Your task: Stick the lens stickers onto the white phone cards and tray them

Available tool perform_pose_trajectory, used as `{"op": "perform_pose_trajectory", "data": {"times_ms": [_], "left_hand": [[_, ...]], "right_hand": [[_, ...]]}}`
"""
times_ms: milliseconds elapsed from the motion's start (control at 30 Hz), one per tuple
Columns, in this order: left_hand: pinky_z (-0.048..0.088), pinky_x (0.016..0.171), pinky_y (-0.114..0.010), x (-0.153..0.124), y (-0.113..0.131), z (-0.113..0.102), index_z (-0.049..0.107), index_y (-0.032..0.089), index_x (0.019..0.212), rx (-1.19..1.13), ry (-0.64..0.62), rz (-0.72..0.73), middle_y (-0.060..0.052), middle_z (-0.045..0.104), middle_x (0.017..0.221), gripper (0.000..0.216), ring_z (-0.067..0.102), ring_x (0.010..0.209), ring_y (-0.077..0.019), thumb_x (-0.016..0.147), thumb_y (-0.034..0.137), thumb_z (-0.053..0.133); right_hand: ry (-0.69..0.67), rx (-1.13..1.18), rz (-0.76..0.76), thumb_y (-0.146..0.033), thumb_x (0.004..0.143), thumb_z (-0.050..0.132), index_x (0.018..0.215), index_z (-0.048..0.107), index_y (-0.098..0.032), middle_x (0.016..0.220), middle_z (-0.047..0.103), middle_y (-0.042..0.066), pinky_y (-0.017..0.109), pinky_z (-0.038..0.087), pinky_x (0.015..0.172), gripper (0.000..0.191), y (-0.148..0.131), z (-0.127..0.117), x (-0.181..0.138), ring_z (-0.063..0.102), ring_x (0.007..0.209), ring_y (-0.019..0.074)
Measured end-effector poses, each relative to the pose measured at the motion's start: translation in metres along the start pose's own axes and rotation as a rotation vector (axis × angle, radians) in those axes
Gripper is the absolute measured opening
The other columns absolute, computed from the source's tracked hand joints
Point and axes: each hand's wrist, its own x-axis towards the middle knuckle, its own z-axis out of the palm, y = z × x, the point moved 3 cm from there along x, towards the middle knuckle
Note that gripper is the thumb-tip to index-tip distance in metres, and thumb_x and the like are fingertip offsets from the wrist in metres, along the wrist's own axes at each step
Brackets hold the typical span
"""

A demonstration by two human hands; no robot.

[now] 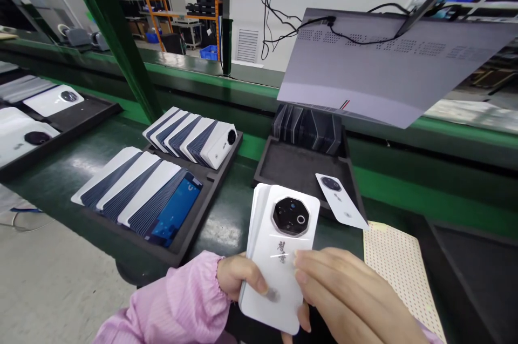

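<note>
Left hand [238,275] clasps stacked white phone panels [279,274]; right hand [352,295], fingers outstretched, overlaps their right edge.

White panels [277,265], dotted cream mat [399,274]

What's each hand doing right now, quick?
Left hand: closed, holding a stack of white phone-like panels.
Right hand: extended over the stack's right edge; can't tell whether it grips.

White phone panels [279,274]: smooth, glossy. Black tray [299,163]: matt, foam-like. Pink sleeve [178,298]: wrinkled cloth. Bench [224,225]: smooth, shiny.
</note>
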Motion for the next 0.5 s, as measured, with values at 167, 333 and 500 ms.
{"op": "perform_pose_trajectory", "data": {"times_ms": [167, 333, 500], "left_hand": [[0.048, 0.072, -0.040, 0.0022, -0.0007, 0.0022, 0.053, 0.008, 0.115, -0.010, -0.053, -0.013, -0.011, 0.066, 0.090, 0.068, 0.064, 0.080, -0.0283, 0.047, 0.010, 0.050], [0.047, 0.075, -0.038, 0.0015, -0.0018, -0.0014, 0.054, 0.009, 0.114, 0.003, -0.023, 0.011, -0.010, 0.066, 0.091, 0.068, 0.063, 0.086, -0.0281, 0.046, 0.008, 0.050], [0.049, 0.068, -0.036, 0.0021, -0.0019, -0.0003, 0.058, 0.008, 0.108, 0.035, -0.032, -0.004, -0.011, 0.066, 0.086, 0.062, 0.063, 0.082, -0.0277, 0.046, 0.010, 0.051]], "right_hand": [[-0.003, -0.016, 0.019, -0.028, 0.092, 0.040, 0.107, 0.060, -0.014, 0.105, 0.065, 0.009, 0.039, 0.034, 0.101, 0.029, -0.0015, -0.0009, -0.0026, 0.050, 0.111, 0.0246], [-0.028, -0.017, 0.020, -0.030, 0.093, 0.039, 0.106, 0.061, -0.015, 0.103, 0.066, 0.007, 0.037, 0.034, 0.102, 0.029, -0.0048, -0.0002, -0.0021, 0.054, 0.106, 0.0222], [-0.014, -0.044, 0.023, -0.028, 0.092, 0.041, 0.103, 0.062, -0.014, 0.102, 0.066, 0.009, 0.040, 0.042, 0.095, 0.028, 0.0011, -0.0053, 0.0002, 0.057, 0.104, 0.0250]]}}
